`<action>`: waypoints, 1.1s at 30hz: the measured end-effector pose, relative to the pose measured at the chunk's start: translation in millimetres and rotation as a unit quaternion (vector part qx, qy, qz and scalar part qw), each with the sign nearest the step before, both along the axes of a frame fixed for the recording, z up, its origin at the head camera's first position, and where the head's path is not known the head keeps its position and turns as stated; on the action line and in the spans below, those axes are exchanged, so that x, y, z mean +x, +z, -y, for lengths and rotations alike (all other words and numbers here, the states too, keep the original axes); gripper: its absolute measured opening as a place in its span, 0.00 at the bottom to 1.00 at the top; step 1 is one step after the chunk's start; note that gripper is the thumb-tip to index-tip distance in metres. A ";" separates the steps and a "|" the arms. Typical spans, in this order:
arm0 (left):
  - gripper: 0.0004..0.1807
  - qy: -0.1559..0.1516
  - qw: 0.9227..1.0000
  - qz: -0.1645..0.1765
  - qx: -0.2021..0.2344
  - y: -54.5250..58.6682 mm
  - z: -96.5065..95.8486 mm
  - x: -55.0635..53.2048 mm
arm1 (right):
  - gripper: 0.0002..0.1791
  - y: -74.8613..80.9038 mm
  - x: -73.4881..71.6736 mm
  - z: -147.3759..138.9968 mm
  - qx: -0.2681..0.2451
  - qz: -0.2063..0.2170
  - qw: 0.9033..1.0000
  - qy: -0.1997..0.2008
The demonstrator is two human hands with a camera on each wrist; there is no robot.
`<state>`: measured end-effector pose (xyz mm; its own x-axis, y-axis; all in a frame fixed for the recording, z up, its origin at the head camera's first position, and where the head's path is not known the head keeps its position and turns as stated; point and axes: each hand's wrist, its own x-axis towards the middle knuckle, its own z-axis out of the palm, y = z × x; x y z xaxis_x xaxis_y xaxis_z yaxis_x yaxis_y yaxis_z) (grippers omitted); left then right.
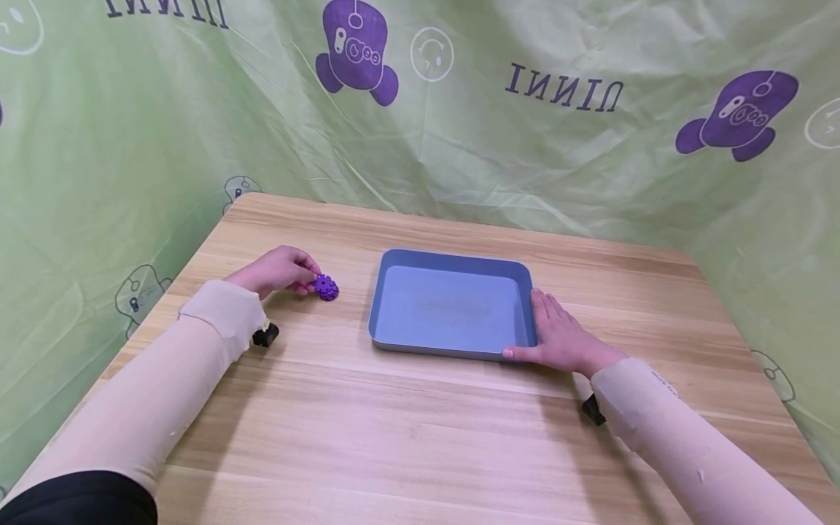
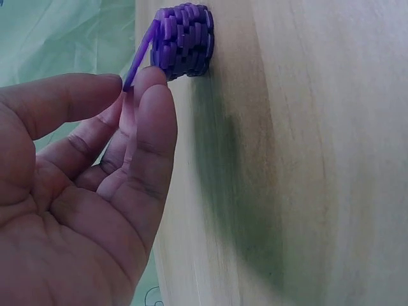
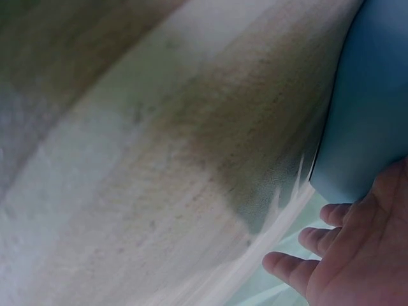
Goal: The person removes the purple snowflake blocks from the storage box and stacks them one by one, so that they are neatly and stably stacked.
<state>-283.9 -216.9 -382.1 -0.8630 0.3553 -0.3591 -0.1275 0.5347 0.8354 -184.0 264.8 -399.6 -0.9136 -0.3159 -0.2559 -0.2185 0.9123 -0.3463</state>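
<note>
On the left of the table, a short stack of purple notched plastic discs [image 1: 327, 289] stands on the wood. My left hand [image 1: 282, 270] is beside it, and in the left wrist view the thumb and fingertips pinch one thin purple disc [image 2: 141, 56], tilted at the top edge of the stack. A shallow blue-grey rectangular tray [image 1: 453, 302] lies at the middle of the table with nothing in it. My right hand [image 1: 564, 339] rests against the tray's right wall, fingers extended along it and the thumb at the near right corner.
The light wooden table [image 1: 420, 430] reaches to a green printed curtain [image 1: 459, 146] at the back and sides. Pale sleeves [image 1: 157, 394] cover both forearms, with a small black device [image 1: 265, 335] under the left wrist and another [image 1: 593, 410] under the right.
</note>
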 end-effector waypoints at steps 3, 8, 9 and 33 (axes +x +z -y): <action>0.11 -0.002 1.000 0.006 0.000 -0.9 0.3 -0.5 | 0.72 -0.2 0.1 0.2 -0.003 0.001 1.000 0.000; 0.12 -0.002 1.000 0.014 -0.004 -2.6 0.2 -0.8 | 0.72 -0.5 0.6 0.4 -0.005 0.001 1.000 0.001; 0.12 -0.001 1.000 0.015 -0.004 -2.4 0.0 -0.7 | 0.72 -0.4 0.7 0.5 -0.006 0.001 1.000 0.001; 0.14 -0.025 0.999 0.014 -0.042 1.7 -3.9 0.6 | 0.72 -0.9 0.4 -0.3 0.000 0.001 1.000 0.006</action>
<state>-283.3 -212.9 -380.5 -0.8345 0.3644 -0.4132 -0.1221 0.6091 0.7837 -183.6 265.2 -400.5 -0.9091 -0.3271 -0.2579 -0.2293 0.9098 -0.3458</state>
